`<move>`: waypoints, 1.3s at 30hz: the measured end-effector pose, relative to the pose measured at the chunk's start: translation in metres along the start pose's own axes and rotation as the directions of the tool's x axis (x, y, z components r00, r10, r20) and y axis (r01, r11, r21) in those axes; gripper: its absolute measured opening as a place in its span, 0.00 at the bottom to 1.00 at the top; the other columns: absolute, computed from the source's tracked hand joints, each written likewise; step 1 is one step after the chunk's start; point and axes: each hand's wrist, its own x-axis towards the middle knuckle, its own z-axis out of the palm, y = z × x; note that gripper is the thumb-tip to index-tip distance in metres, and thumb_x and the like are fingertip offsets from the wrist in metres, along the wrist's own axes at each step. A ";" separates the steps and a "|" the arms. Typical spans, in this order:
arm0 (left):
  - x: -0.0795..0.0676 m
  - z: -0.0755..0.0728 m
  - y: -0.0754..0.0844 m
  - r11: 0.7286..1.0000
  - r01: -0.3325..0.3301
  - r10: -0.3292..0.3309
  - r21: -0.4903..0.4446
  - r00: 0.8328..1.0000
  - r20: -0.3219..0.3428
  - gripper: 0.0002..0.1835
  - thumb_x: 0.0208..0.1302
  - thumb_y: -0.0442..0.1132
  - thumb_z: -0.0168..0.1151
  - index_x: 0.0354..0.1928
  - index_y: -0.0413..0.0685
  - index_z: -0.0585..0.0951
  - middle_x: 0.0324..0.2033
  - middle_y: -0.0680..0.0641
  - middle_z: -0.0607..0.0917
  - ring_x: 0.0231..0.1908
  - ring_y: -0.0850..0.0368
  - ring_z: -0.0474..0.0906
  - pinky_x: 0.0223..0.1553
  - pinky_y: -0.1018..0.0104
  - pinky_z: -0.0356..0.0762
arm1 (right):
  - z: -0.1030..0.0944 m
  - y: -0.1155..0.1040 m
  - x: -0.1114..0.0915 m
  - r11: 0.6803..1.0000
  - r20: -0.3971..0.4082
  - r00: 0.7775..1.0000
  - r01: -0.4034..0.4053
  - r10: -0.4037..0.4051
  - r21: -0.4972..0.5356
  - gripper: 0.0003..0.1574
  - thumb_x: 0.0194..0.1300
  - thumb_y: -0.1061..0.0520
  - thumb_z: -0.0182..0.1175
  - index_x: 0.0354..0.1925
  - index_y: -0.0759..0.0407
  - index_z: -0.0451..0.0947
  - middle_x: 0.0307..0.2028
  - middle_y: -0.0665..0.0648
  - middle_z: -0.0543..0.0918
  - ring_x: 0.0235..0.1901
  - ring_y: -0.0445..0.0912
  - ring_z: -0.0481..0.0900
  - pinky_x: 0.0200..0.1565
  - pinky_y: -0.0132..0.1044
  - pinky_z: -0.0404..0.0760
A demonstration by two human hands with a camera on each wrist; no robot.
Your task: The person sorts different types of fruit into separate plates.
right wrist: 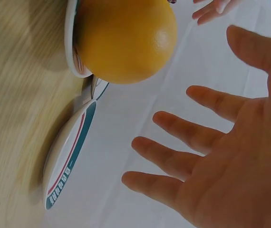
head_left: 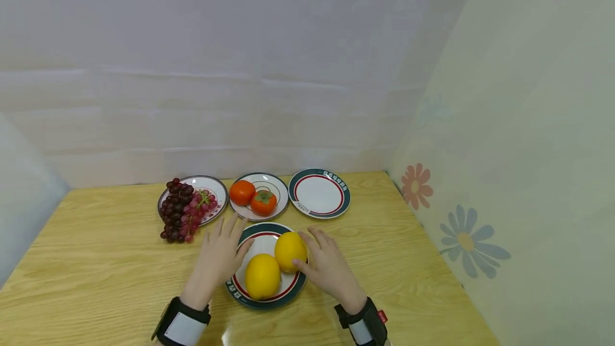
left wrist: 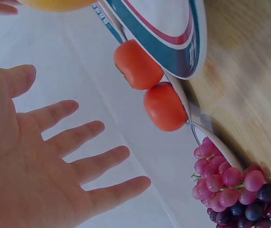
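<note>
Apparently done setting yellow fruits [head_left: 262, 276] on near plate [head_left: 274, 304] | with left hand [head_left: 217, 256], right hand [head_left: 330, 271] spread wide, holding nothing | cannot tell any remainder

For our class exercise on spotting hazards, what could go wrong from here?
The two round yellow fruits sit ungripped on the near plate; a bump from the right hand might roll one off.
The dark grapes hang past the edge of their plate, so the left hand, close by, might catch and drag them.
</note>
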 end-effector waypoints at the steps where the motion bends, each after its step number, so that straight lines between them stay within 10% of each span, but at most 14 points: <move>1: -0.004 0.000 0.000 1.000 0.005 -0.005 0.000 1.000 -0.001 0.29 0.65 0.53 0.52 0.65 0.48 0.67 0.65 0.38 0.65 0.64 0.33 0.56 0.55 0.26 0.58 | 0.001 0.000 0.000 1.000 0.012 1.000 0.007 -0.007 -0.004 0.40 0.59 0.37 0.58 0.65 0.52 0.64 0.64 0.62 0.64 0.63 0.58 0.61 0.63 0.59 0.65; 16: -0.032 0.011 0.000 0.998 0.070 -0.070 0.000 0.998 0.006 0.28 0.65 0.53 0.52 0.64 0.50 0.68 0.65 0.40 0.65 0.63 0.34 0.58 0.54 0.27 0.61 | 0.016 0.004 0.008 0.999 0.154 0.987 0.031 -0.036 0.036 0.47 0.54 0.42 0.66 0.68 0.44 0.58 0.68 0.60 0.58 0.61 0.56 0.65 0.59 0.56 0.72; 39: -0.036 0.010 -0.002 0.998 0.067 -0.068 -0.012 0.998 -0.019 0.27 0.65 0.52 0.53 0.63 0.49 0.70 0.64 0.39 0.66 0.63 0.34 0.59 0.53 0.27 0.61 | 0.040 0.012 0.039 0.995 0.034 0.996 0.083 -0.085 0.056 0.47 0.42 0.48 0.74 0.60 0.45 0.64 0.59 0.60 0.66 0.46 0.52 0.74 0.44 0.47 0.82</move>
